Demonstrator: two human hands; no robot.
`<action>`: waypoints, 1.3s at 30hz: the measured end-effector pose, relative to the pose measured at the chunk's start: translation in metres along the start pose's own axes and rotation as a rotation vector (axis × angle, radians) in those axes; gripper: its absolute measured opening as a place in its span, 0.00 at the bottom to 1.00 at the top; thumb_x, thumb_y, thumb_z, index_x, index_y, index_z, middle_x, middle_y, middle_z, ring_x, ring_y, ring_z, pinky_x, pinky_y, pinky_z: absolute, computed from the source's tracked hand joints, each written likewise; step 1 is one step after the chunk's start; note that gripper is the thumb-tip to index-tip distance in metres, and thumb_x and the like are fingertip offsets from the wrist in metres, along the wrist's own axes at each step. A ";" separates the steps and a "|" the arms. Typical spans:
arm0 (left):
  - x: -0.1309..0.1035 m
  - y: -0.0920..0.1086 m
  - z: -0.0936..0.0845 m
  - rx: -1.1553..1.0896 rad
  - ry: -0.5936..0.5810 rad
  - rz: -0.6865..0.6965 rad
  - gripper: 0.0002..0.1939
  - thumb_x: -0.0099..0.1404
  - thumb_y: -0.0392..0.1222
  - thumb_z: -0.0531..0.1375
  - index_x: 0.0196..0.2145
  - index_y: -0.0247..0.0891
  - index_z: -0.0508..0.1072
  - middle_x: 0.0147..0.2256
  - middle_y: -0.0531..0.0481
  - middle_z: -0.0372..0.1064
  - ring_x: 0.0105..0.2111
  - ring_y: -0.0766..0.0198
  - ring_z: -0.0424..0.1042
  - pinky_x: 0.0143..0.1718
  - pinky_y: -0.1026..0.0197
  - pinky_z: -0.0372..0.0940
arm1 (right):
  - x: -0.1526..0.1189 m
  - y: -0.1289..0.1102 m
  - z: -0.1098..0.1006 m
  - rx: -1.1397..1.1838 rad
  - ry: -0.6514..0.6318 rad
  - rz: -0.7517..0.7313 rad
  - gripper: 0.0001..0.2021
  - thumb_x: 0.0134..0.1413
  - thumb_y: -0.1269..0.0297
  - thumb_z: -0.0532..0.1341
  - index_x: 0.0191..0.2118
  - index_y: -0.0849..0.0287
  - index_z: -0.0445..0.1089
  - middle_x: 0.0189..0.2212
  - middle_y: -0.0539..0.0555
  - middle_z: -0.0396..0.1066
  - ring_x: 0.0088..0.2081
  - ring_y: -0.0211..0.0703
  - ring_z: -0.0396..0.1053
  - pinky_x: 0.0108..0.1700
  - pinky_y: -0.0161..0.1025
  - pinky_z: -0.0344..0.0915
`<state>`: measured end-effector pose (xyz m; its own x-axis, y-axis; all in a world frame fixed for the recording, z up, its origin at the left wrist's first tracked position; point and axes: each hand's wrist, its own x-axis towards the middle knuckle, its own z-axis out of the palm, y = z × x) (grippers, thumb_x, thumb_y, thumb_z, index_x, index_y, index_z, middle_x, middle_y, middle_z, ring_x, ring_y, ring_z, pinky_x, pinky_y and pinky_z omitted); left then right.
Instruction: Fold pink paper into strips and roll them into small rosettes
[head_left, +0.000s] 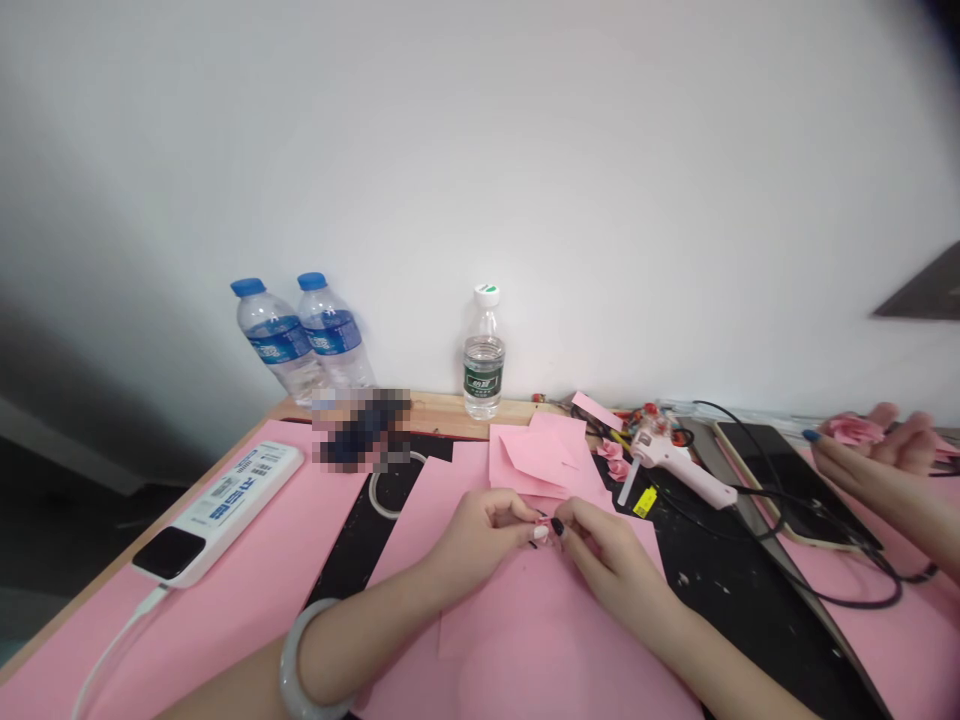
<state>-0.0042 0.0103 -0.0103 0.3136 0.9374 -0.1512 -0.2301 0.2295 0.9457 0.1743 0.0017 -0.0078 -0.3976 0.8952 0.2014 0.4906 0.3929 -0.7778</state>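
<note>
Where both hands (pixel 480 535) (pixel 619 550) meet, a small pink piece (pixel 546 523) sits between them.

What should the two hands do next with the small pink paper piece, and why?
I'd probably steady the small pink paper piece with the left hand and gently shape its edge with the right hand: both hands meet at it above the flat pink paper sheets, while the pale pink plastic glue gun lies apart, unheld.
</note>
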 end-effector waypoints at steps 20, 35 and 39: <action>0.001 -0.003 -0.002 0.029 0.007 0.020 0.06 0.49 0.34 0.68 0.24 0.35 0.74 0.25 0.52 0.76 0.28 0.63 0.74 0.35 0.60 0.67 | -0.002 0.001 0.001 0.013 0.009 0.004 0.09 0.58 0.75 0.49 0.29 0.57 0.60 0.25 0.49 0.63 0.27 0.40 0.61 0.30 0.34 0.57; 0.002 -0.006 -0.003 0.056 -0.010 0.040 0.06 0.50 0.37 0.69 0.24 0.34 0.75 0.26 0.50 0.76 0.29 0.61 0.74 0.36 0.59 0.67 | -0.001 -0.001 0.002 0.005 -0.002 -0.024 0.09 0.57 0.76 0.48 0.29 0.57 0.59 0.25 0.49 0.62 0.27 0.40 0.59 0.30 0.34 0.56; 0.001 -0.006 -0.003 0.064 -0.008 0.045 0.05 0.50 0.36 0.69 0.24 0.34 0.76 0.26 0.50 0.76 0.29 0.61 0.74 0.36 0.59 0.67 | -0.001 0.000 0.002 0.002 0.002 -0.025 0.09 0.56 0.76 0.48 0.29 0.57 0.59 0.25 0.50 0.62 0.27 0.40 0.59 0.30 0.34 0.56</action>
<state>-0.0054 0.0110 -0.0167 0.3120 0.9441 -0.1060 -0.1846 0.1697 0.9680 0.1733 0.0006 -0.0090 -0.4078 0.8857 0.2219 0.4793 0.4145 -0.7736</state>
